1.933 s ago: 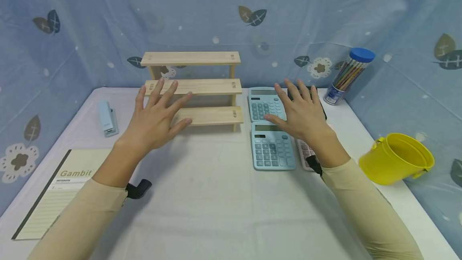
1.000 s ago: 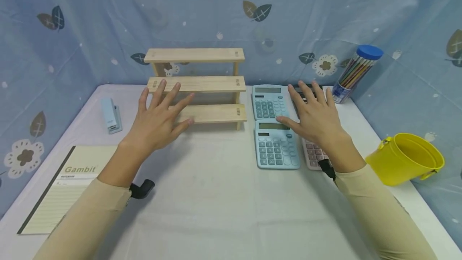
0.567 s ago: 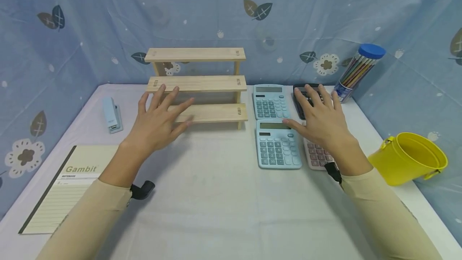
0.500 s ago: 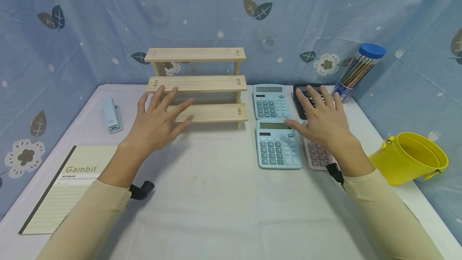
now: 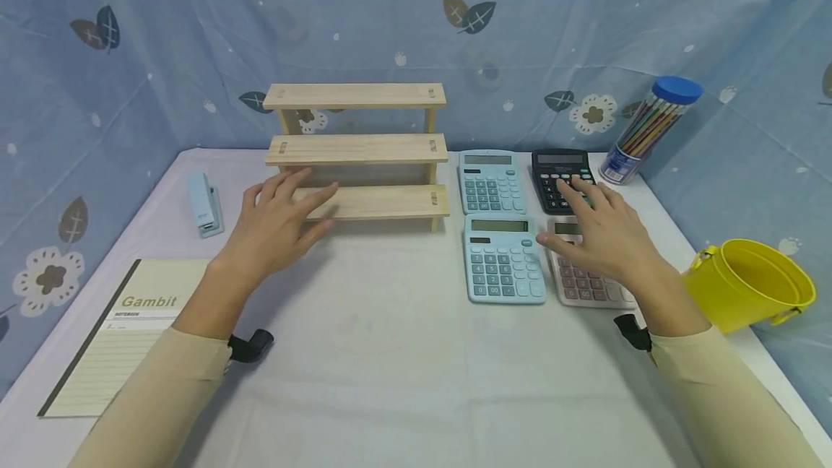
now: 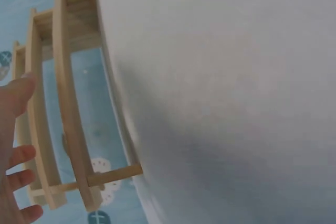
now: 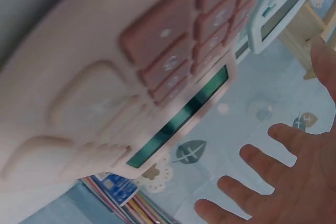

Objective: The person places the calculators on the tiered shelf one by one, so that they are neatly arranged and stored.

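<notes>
My left hand (image 5: 269, 226) hovers before the three-step wooden shelf (image 5: 383, 201), its fingers spread and slightly bent. The left wrist view shows its fingers beside the shelf (image 6: 71, 103), gripping nothing. Over the pink calculator (image 5: 575, 284) is my right hand (image 5: 611, 240), fingers apart and loosely bent, partly covering it. Those fingertips overlap the lower edge of the black calculator (image 5: 549, 175) in the head view; contact cannot be told. In the right wrist view the pink calculator (image 7: 100, 103) looms close, apart from the fingers. Two light-blue calculators, one behind (image 5: 492, 185) and one in front (image 5: 503, 262), lie left of them.
A yellow bucket (image 5: 728, 295) stands at the right edge. Behind it leans a blue-lidded jar of pencils (image 5: 650, 128). On the left lie a light-blue stapler (image 5: 204, 204) and a Gambit notebook (image 5: 136, 341). A blue patterned curtain (image 5: 364, 13) surrounds the white table (image 5: 390, 381).
My right hand has moved right and nearer to me, off the blue calculators, uncovering most of the black one. My left hand has drawn slightly back, fingers more bent. The head view has shifted slightly.
</notes>
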The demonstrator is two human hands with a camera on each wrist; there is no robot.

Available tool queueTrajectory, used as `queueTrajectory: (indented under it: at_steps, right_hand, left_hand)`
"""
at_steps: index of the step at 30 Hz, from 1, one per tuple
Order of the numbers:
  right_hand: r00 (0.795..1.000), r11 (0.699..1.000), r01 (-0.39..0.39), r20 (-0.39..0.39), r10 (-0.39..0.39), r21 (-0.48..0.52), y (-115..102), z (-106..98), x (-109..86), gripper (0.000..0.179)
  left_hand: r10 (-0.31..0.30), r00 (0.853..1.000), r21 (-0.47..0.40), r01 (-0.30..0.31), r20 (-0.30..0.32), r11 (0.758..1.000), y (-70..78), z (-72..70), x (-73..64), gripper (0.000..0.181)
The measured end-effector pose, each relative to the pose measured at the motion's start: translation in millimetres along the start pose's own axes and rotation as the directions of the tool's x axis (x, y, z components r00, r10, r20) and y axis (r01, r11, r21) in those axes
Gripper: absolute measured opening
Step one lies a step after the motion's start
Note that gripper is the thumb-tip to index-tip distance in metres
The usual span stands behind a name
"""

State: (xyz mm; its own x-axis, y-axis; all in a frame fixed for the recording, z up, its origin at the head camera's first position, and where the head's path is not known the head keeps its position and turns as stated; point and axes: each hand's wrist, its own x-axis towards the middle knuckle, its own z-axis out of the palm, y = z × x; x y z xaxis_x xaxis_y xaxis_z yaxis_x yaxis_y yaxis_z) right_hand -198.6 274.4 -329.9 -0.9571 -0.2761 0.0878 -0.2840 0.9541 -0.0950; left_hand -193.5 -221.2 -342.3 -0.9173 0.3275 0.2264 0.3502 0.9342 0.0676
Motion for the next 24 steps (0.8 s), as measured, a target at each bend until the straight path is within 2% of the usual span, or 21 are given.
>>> queueTrajectory:
  at_steps: [5, 10, 15, 24]
  right_hand:
    - [0.994, 0.997, -0.074, 0.077, 0.072, 0.024, 4.7, 2.8, -4.9, 0.105]
    - [0.972, 0.988, -0.152, 0.185, 0.142, 0.04, 10.7, 5.1, -12.6, 0.111]
    - [0.948, 0.978, -0.202, 0.262, 0.179, 0.061, 13.6, 9.6, -16.7, 0.121]
    - [0.923, 0.974, -0.22, 0.335, 0.188, 0.061, 17.0, 16.0, -23.9, 0.135]
  left_hand:
    - [-0.01, 1.0, -0.023, 0.01, -0.009, 1.0, -6.4, 2.3, -5.7, 0.059]
    - [-0.008, 1.0, -0.053, 0.008, -0.003, 0.999, -9.0, 3.0, -7.6, 0.061]
    - [-0.03, 0.999, -0.063, 0.033, 0.036, 0.997, -12.5, -0.4, -12.9, 0.061]
    - [-0.041, 0.991, -0.123, 0.056, 0.126, 0.991, -21.1, 0.8, -15.5, 0.057]
